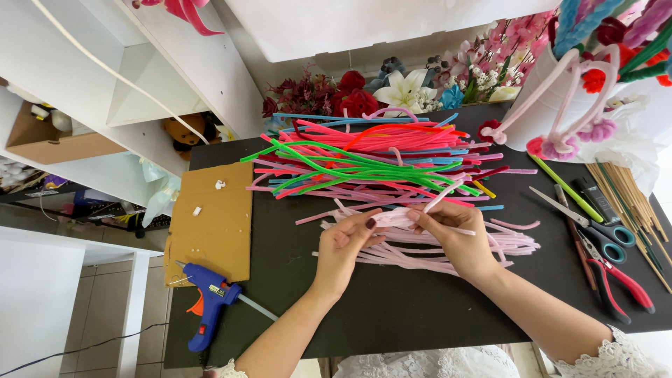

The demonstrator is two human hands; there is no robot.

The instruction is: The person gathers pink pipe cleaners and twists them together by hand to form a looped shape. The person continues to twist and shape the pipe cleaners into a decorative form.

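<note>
While your left hand (344, 246) and right hand (458, 238) pinch one pale pink pipe cleaner (402, 218) between closed fingertips, it sits above the pink pile (448, 248) on the black bench (392, 308).

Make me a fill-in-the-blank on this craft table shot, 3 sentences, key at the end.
1. Both the left hand and the right hand hold a pale ____ pipe cleaner.
2. The glue gun at the table's left edge is ____ with an orange trigger.
3. The glue gun's nozzle end rests on a sheet of ____.

Missing words: pink; blue; cardboard
</note>
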